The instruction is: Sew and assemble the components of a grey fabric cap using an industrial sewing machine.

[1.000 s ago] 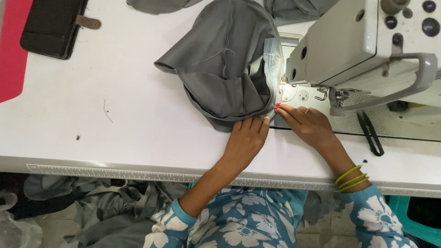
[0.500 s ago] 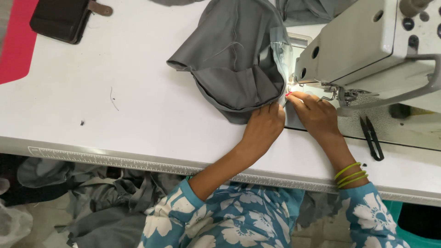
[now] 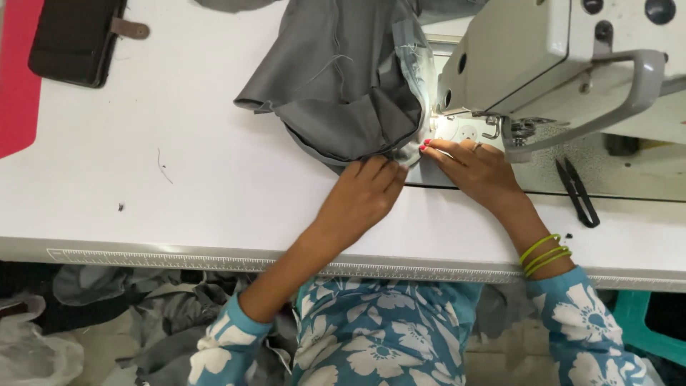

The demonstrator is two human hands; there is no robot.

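Observation:
A folded grey garment with a pale blue lining strip lies on the white table, its edge under the head of a white sewing machine. My left hand rests flat on the near edge of the grey cloth, fingers together. My right hand presses its fingertips on the cloth's corner just in front of the needle area. Green bangles sit on my right wrist.
Black thread snips lie on the machine bed to the right. A dark wallet-like case and a pink sheet are at the far left. Grey fabric is piled on the floor below the table's ruler-marked edge.
The view has shifted, so the table and the machine sit further right and higher. Both hands stay at the cloth's edge by the needle. The grey garment appears pushed slightly further back.

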